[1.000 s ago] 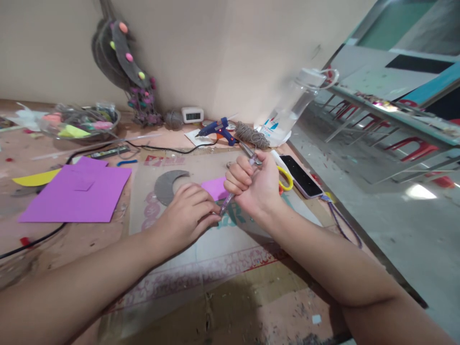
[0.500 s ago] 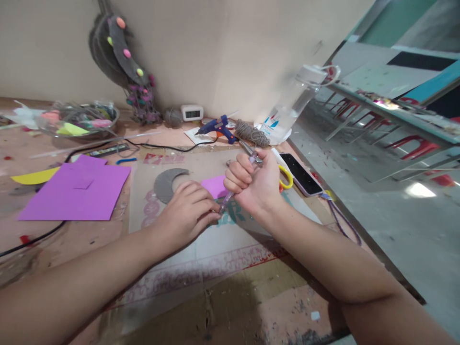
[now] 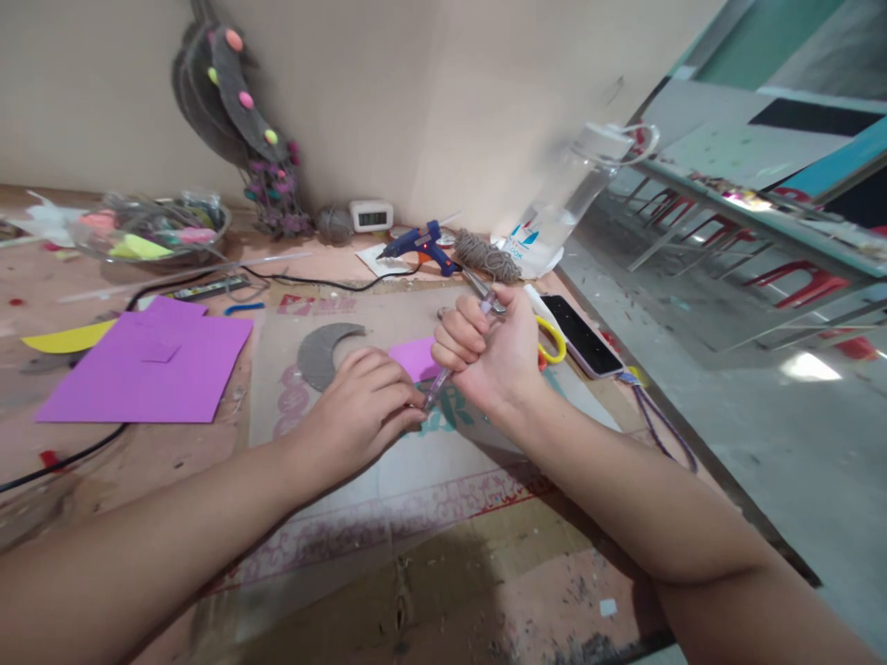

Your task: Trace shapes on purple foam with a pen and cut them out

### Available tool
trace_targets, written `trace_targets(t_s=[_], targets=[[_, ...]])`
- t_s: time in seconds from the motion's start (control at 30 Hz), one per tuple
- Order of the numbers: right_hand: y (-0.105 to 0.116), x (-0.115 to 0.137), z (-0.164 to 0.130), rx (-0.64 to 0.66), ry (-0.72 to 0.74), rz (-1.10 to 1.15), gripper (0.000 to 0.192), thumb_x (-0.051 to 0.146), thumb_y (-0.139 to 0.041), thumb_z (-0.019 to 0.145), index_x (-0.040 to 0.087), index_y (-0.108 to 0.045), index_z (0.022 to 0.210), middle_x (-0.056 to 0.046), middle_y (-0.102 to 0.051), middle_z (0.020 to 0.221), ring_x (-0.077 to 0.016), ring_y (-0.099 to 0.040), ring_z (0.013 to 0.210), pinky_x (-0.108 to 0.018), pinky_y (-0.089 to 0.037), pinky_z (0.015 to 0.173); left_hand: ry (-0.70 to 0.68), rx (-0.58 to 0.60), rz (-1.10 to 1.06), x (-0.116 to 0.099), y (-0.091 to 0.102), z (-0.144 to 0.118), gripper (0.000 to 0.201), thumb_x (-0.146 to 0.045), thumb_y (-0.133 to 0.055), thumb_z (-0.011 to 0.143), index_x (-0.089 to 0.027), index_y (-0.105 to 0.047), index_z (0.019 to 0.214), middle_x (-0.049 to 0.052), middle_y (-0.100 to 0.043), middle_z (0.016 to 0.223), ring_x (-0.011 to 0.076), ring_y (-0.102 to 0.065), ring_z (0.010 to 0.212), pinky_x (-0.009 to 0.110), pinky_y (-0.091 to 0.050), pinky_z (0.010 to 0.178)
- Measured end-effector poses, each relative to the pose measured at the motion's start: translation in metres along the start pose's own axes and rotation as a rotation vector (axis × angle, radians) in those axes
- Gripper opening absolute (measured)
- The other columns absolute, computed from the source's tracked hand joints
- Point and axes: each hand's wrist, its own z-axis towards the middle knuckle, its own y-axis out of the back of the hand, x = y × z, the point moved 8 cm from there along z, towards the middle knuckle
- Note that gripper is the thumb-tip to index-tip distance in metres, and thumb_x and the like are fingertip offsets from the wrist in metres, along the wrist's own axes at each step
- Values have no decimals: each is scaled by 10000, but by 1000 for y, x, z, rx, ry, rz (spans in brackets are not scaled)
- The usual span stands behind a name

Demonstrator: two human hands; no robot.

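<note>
Inside the right hand (image 3: 491, 356), a slim, translucent, purplish pen-like tool (image 3: 436, 385), slanted

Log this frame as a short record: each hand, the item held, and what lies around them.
Right hand: fist closed around a slim translucent pen-like tool
Left hand: fingertips at the tool's lower end; grip unclear
Tool angle: slanted, lower end toward left hand
Near left hand: grey crescent cutout
Beyond hands: blue glue gun, digital clock
Left side: large purple sheet
Right side: dark-screened phone
</note>
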Motion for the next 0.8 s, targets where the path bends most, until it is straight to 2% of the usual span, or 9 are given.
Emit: trace_targets(t_s=[0.3,0.43,0.53,0.63,0.7,0.73,0.8], targets=[[1,0,1,15,9,-16,506,456,-289,927,240,-233,473,62,-203,375,-94,-87,378,-233,-115,356,1,3,1,0,0,0,156,-318,-611,919,-179,-666,876,30,-656,851,192,-539,868,375,-386,880],[1,0,2,13,26,-85,562,535,-306,934,227,-269,466,65,-206,380,-93,-99,379,-228,-131,359,6,-2,4,-1,0,-1,186,-359,-621,910,-181,-664,872,31,-655,853,195,-541,877,379,-390,890],[-4,1,1,61,88,-216,595,641,-446,880,211,-370,476,52,-328,422,-89,-234,387,-226,-259,395,52,-24,19,1,4,0,176,-338,-618,910,-173,-655,859,33,-657,847,199,-548,871,401,-387,916],[-11,-3,2,192,123,-516,516,566,-620,826,198,-499,485,1,-526,573,-129,-512,572,-273,-450,613,106,-79,27,3,12,0,158,-299,-588,926,-171,-651,858,34,-663,845,202,-571,877,424,-387,933],[-8,-7,5,266,116,-728,454,488,-614,850,188,-586,510,-31,-604,682,-165,-589,740,-297,-467,747,131,-91,42,3,15,0,185,-311,-559,943,-172,-657,871,43,-671,864,209,-588,890,415,-415,901],[-3,-5,8,274,127,-801,445,478,-576,874,185,-623,542,-42,-627,724,-172,-595,773,-299,-465,758,131,-68,55,1,13,-1,200,-317,-544,951,-171,-663,881,49,-679,879,213,-597,894,404,-435,874],[8,4,15,231,181,-868,495,535,-457,925,185,-667,645,-45,-642,743,-161,-576,703,-290,-458,662,79,23,115,-8,4,-3,210,-297,-525,960,-161,-677,910,63,-702,921,225,-621,910,396,-466,842]])
